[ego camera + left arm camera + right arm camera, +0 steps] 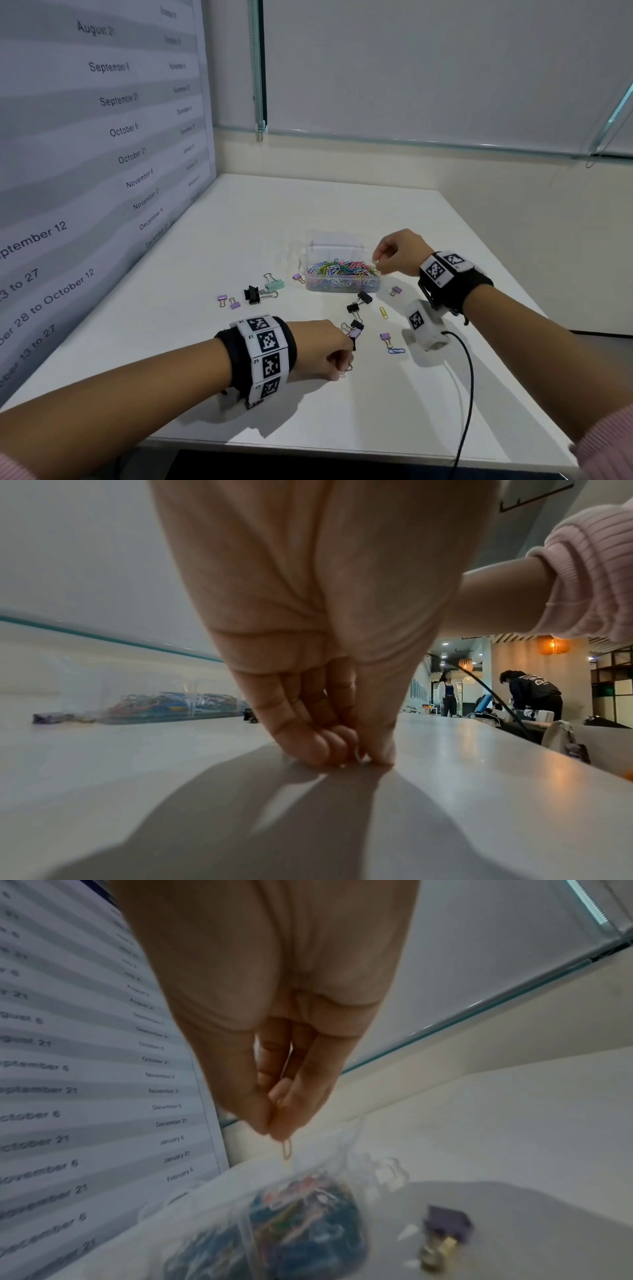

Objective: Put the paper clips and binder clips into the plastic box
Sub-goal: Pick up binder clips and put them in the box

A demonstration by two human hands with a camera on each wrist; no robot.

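A clear plastic box [342,285] [281,1231] [171,707] full of coloured paper clips stands mid-table. My right hand [378,258] [274,1129] hovers over the box's right end and pinches a small pale paper clip [286,1149] that dangles from the fingertips. My left hand [337,363] [356,756] is down on the table, its fingertips pinched on a small paper clip [347,367] at the surface. Black binder clips [359,301] and a purple binder clip [354,333] lie just beyond the left hand.
Loose on the white table [239,240]: a mint binder clip [274,283], a black one [253,294], purple ones [227,301] [395,291] [386,337], a yellow paper clip [383,312] and a blue one [396,351]. A black cable [467,394] trails off the front edge. A printed panel [85,171] walls the left side.
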